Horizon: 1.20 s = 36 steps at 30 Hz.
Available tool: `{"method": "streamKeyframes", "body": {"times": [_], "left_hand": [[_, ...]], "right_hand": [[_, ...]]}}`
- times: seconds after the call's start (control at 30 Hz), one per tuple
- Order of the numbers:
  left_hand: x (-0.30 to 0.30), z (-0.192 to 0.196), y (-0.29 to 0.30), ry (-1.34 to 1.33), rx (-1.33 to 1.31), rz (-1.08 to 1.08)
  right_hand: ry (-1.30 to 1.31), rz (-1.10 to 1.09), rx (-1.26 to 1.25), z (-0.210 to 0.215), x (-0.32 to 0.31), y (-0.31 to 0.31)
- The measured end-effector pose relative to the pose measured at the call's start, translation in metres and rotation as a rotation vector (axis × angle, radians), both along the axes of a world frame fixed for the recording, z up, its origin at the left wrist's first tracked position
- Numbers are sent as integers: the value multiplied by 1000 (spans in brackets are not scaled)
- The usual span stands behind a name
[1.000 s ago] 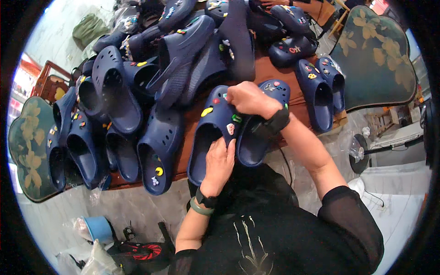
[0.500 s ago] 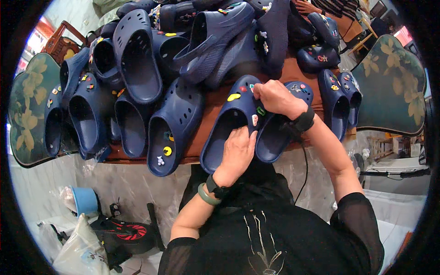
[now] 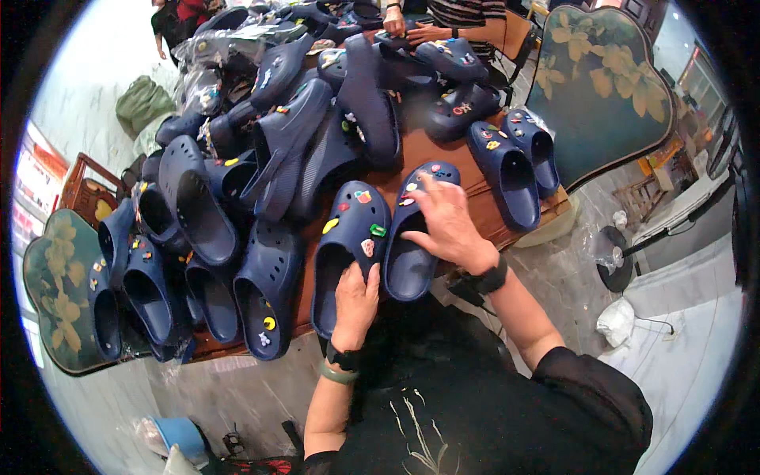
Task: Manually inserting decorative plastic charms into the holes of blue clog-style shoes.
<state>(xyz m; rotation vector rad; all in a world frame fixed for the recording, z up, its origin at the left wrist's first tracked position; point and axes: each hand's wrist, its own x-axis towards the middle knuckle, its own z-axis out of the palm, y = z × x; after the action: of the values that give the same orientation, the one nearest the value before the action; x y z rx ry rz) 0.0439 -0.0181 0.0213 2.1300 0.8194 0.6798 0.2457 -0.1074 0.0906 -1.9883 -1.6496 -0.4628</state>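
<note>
Two navy clogs sit side by side at the table's near edge. On the left clog [image 3: 355,218], yellow, red, green and pink charms dot the upper. My left hand [image 3: 355,307] grips the right rim of its opening, fingertips inside and thumb along the outer side. Over the right clog [image 3: 408,269] lies my right hand [image 3: 453,222], its fingers spread and nothing visibly held in it. Those fingertips reach the charms on that clog's upper, which the hand partly covers. Just left of the pair rests another clog [image 3: 279,257] with a yellow charm and a small pale one inside.
Many more navy clogs [image 3: 198,206] are heaped on the brown table [image 3: 439,154], with a decorated pair [image 3: 507,178] at right. Across the table are another person's hands [image 3: 412,30]. Green floral chair backs [image 3: 606,83] flank the table; a blue bucket [image 3: 180,438] stands on the floor.
My right hand has left the left clog's upper and opened over the right clog. A green charm now shows plainly on the left clog. The view has shifted, revealing more of the far table.
</note>
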Motion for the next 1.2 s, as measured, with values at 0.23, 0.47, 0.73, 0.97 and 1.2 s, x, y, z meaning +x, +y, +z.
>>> {"method": "streamKeyframes", "body": {"times": [0.23, 0.47, 0.73, 0.97, 1.2], "left_hand": [[-1, 7, -11, -47, 182, -68], [70, 50, -3, -149, 262, -293], [232, 55, 40, 49, 655, -158], [131, 57, 9, 29, -43, -569], [5, 48, 11, -62, -133, -398]], "right_hand": [[620, -279, -7, -49, 34, -46], [763, -281, 129, -23, 25, -136], [830, -390, 183, -7, 16, -167], [826, -371, 203, -12, 16, -123], [640, -59, 76, -20, -45, -44]]}}
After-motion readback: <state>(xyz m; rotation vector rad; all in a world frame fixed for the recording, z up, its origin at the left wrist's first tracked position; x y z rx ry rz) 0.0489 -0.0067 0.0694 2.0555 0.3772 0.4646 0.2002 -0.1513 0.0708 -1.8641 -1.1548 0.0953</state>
